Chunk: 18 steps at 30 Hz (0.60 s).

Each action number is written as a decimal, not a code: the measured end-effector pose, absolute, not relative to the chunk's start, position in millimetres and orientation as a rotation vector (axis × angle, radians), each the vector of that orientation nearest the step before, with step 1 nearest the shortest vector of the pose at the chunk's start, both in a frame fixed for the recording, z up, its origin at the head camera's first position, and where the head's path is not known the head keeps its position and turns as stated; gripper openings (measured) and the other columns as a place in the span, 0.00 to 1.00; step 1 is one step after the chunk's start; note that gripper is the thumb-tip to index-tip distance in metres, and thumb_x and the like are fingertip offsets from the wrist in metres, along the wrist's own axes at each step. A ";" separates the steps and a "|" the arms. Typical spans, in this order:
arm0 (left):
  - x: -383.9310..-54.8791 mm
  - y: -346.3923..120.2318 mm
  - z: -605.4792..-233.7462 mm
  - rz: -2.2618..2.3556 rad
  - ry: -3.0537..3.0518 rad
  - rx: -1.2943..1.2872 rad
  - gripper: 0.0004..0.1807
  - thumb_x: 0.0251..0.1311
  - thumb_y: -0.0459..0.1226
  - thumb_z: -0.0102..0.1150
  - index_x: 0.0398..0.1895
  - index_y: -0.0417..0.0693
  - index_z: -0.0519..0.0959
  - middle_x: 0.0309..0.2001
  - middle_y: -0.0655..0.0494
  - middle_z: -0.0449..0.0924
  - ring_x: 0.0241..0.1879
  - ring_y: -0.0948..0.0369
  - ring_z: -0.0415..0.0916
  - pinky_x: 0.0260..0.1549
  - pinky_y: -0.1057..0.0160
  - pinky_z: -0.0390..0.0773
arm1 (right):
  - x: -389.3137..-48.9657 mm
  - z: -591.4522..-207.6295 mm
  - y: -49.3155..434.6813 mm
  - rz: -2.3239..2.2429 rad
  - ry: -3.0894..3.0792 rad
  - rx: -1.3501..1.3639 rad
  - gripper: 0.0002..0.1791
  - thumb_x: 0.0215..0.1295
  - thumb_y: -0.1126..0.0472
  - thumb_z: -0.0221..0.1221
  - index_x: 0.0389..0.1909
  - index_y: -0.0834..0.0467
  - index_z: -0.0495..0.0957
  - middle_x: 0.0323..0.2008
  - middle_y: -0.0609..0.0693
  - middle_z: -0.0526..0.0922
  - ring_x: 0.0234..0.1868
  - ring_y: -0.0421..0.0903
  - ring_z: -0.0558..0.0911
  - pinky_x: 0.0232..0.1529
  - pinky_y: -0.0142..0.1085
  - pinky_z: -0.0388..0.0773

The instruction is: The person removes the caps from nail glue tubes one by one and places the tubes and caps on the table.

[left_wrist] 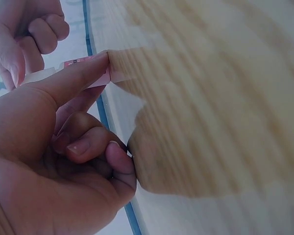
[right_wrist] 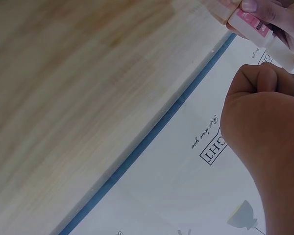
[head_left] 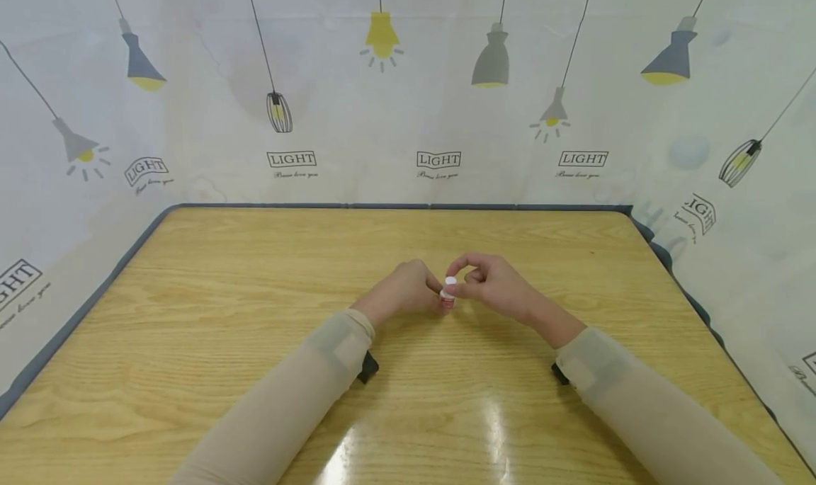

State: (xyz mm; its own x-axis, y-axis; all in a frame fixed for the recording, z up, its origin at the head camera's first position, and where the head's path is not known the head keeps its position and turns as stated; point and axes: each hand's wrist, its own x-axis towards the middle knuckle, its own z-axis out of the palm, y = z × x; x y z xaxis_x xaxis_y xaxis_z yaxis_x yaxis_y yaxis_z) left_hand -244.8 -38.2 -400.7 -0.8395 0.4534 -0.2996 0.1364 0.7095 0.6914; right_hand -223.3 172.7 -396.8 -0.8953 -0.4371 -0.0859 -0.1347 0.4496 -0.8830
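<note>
Slightly below and right of centre in the head view, we see a small pink-labelled bottle (head_left: 448, 303) upright on the wood-grain table (head_left: 223, 329). The left hand (head_left: 409, 287) pinches its body; the right hand (head_left: 500, 287) grips the white cap (head_left: 450, 281) at its top. We cannot tell whether the cap sits loose.

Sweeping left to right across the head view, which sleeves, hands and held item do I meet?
Left sleeve → left hand → small bottle → right hand → right sleeve.
</note>
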 end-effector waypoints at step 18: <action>-244.7 -38.2 -402.4 0.952 2.471 0.482 0.03 0.62 0.41 0.77 0.32 0.54 0.95 0.33 0.62 0.90 0.43 0.60 0.71 0.55 0.55 0.73 | -224.6 -397.4 174.0 -1.443 2.382 -0.525 0.20 0.74 0.54 0.67 0.60 0.60 0.81 0.16 0.42 0.60 0.16 0.40 0.55 0.21 0.33 0.57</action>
